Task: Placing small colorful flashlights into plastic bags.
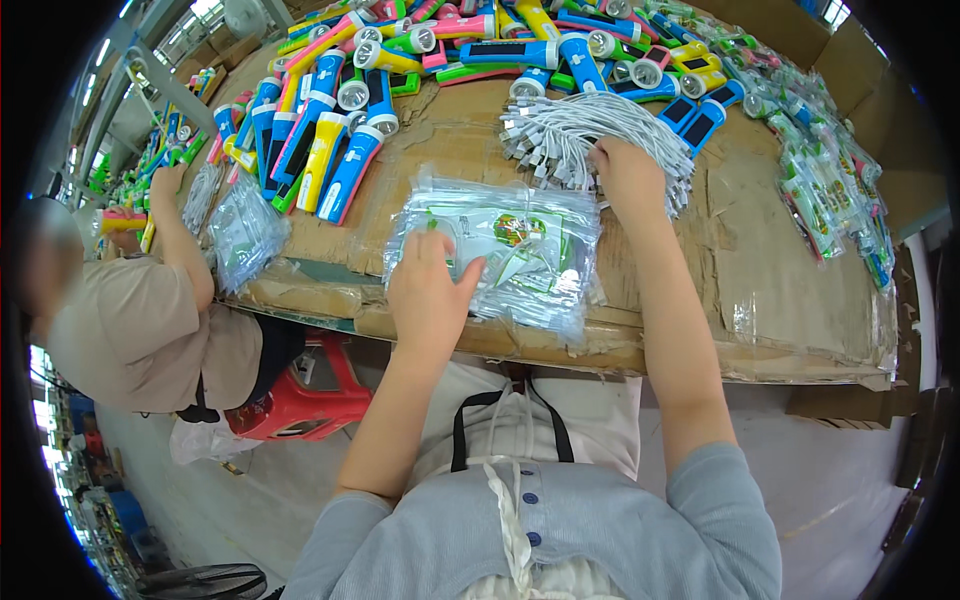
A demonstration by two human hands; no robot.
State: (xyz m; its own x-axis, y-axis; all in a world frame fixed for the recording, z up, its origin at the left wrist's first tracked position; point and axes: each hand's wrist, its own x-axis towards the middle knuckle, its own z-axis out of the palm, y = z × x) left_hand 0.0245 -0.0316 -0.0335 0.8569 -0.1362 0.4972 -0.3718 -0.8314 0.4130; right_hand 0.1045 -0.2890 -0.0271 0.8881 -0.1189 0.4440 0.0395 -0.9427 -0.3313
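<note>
Bags (575, 250), clear and flat, are stacked on the counter (740, 280), close to its near edge and in front of the person. Through the top one, a green-and-white print with a patch of red can be seen. The left hand (432, 290) is laid on the stack toward its left side, with its fingers parted and its thumb held wide of them.

White cables (555, 125) are heaped just beyond the stack and a little to its right, most of their plugs being turned to the left. The heap is touched by the right hand (632, 178), whose fingers are bent and held narrow; whether a cable is pinched cannot be told.

Torches (350, 175) in blue, yellow, pink and green are piled along the far side and at the left. At the right, packed torches (825, 190) are gathered in clear wrapping.

To the left, a co-worker (135, 320) in a beige top is seated at a red stool (340, 395). Near that person, more bags (245, 235) and a smaller bunch of cables (202, 195) are set on the counter.
</note>
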